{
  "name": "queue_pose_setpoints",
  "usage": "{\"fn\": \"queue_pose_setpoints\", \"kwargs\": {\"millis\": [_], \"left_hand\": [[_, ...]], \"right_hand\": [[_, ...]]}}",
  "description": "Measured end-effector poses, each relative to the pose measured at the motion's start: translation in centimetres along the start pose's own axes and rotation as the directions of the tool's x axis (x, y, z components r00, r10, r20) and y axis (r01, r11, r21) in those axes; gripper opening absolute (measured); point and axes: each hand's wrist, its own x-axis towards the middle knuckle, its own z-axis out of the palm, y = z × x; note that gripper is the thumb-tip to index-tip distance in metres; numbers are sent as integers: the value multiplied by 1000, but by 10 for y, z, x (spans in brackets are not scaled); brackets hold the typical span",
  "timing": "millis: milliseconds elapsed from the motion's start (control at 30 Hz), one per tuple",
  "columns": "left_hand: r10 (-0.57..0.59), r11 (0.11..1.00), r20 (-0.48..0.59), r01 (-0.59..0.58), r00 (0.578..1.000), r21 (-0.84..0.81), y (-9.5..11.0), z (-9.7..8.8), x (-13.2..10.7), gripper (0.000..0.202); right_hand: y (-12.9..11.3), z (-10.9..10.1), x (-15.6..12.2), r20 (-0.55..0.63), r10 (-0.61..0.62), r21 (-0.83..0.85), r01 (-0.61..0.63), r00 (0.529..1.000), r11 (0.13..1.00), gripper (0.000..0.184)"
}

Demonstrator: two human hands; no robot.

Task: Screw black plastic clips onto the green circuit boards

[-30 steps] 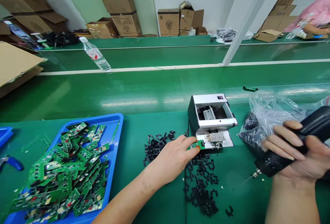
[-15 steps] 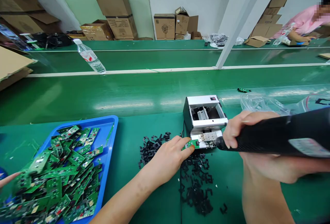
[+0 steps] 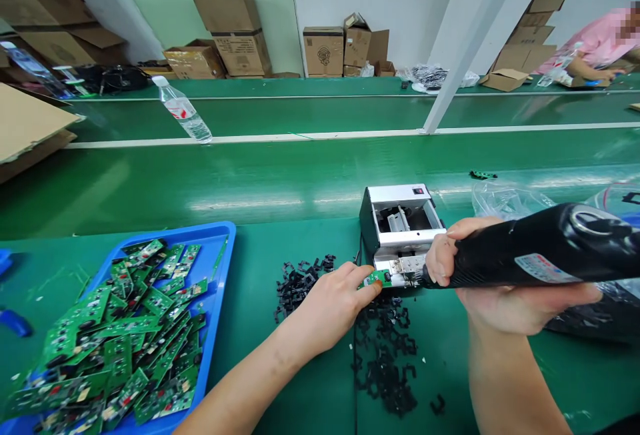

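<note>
At the front ledge of a small silver-and-black machine (image 3: 407, 240), a green circuit board (image 3: 376, 278) is held by its outer end in the left hand (image 3: 336, 308). The thumb and fingers are pinched nearly together on it, and the board is partly covered by them. Whether its inner end is seated in the metal fitting (image 3: 411, 265) cannot be made out.

From the other side, a black power screwdriver (image 3: 530, 248) is gripped in the right hand (image 3: 520, 305), with the fingers closed around its nose and the palm set below. The tool is pointed at the fitting; its bit is too small and crowded to be told apart, and its rear end is cut off by the right edge.

Below and to the left of the machine, loose black clips (image 3: 387, 361) are scattered on the green bench (image 3: 280, 388), partly screened by the left hand. Farther left, a blue tray (image 3: 226, 275) is heaped with boards (image 3: 150, 328) and cut off at the bottom. Behind the screwdriver, a clear plastic bag (image 3: 510, 198) is largely hidden. Across the bench, a co-worker's pink sleeve (image 3: 585, 48) can be seen.
</note>
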Motion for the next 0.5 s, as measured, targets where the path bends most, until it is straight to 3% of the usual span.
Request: {"fn": "queue_pose_setpoints", "kwargs": {"millis": [300,500], "left_hand": [[-10,998,29,8,1000,64,3,1,2,37],[-21,998,35,19,999,53,4,2,1,32]], "right_hand": [[-16,-1,-8,76,-45,9,45,996,999,69],[-27,22,14,51,-94,151,85,994,985,70]]}}
